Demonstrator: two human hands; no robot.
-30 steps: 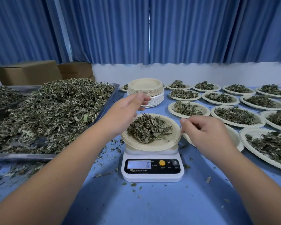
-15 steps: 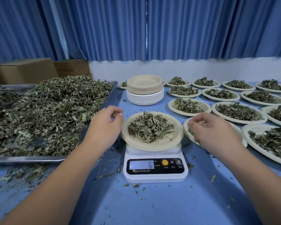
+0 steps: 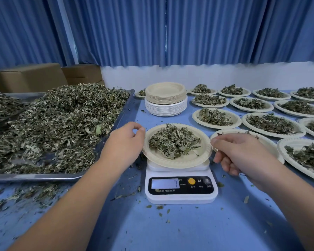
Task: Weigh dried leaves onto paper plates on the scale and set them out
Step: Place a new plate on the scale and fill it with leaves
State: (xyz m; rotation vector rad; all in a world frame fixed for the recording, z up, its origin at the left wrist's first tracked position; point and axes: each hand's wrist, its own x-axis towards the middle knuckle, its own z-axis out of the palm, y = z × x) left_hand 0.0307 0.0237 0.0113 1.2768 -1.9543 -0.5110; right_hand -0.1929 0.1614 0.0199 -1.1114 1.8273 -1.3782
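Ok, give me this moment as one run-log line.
step: weighing | plate with leaves on scale | display: 7 | left hand at plate's left rim | right hand at right rim | grip unclear

A single wide-angle view comes from the person's head, looking forward and down across a blue-covered table (image 3: 170, 229) toward pleated blue curtains (image 3: 207, 33) that fill the upper third. Both bare forearms enter from the bottom corners, and the left hand (image 3: 124, 142) and right hand (image 3: 243, 156) sit close, at mid-frame. The white digital kitchen scale (image 3: 181, 191) lies just below centre, near enough to read a 7 on its display. The lens spreads the edges, taking in a steel tray (image 3: 34, 177) at left and filled cream paper plates (image 3: 214, 126) at right.
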